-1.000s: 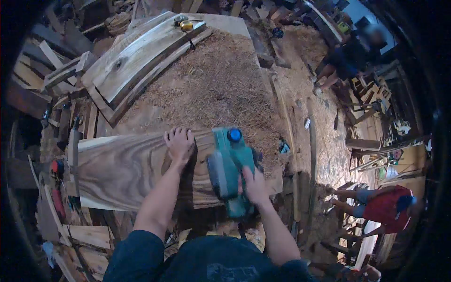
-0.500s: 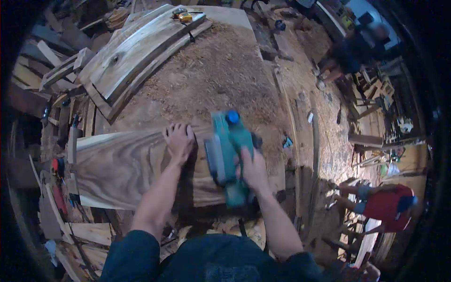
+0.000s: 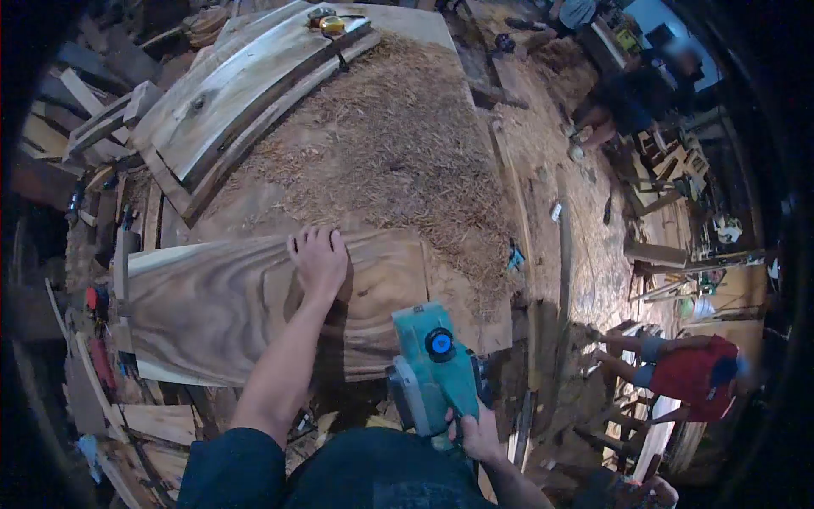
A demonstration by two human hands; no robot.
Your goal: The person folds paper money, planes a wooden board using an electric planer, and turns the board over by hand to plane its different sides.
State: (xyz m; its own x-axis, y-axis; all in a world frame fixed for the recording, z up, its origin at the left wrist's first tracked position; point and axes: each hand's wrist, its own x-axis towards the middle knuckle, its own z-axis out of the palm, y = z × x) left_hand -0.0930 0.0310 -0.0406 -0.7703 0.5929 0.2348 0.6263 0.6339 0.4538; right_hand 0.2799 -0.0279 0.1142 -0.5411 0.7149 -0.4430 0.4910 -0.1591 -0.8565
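Note:
A broad wooden board [image 3: 229,310] with dark swirling grain and pale edges lies across the bench. My left hand [image 3: 320,265] rests on its far part, palm down with the fingers stretched over the surface. In my right hand [image 3: 476,434] is the rear handle of a green electric planer [image 3: 428,348] with a blue round knob on top. The planer is at the board's near right corner, close to my body. Its underside is hidden, so I cannot tell whether it touches the board.
Wood shavings [image 3: 407,144] cover the bench beyond the board. Stacked slabs [image 3: 246,93] carry a yellow tape measure [image 3: 331,25] at the far left. One person in a red shirt [image 3: 699,377] is at the right, another in dark clothes [image 3: 632,93] farther back. Offcuts [image 3: 161,422] lie at the left.
My right hand has drawn the planer off the middle of the board toward my body, baring the board's right end. My left hand has stayed on the board.

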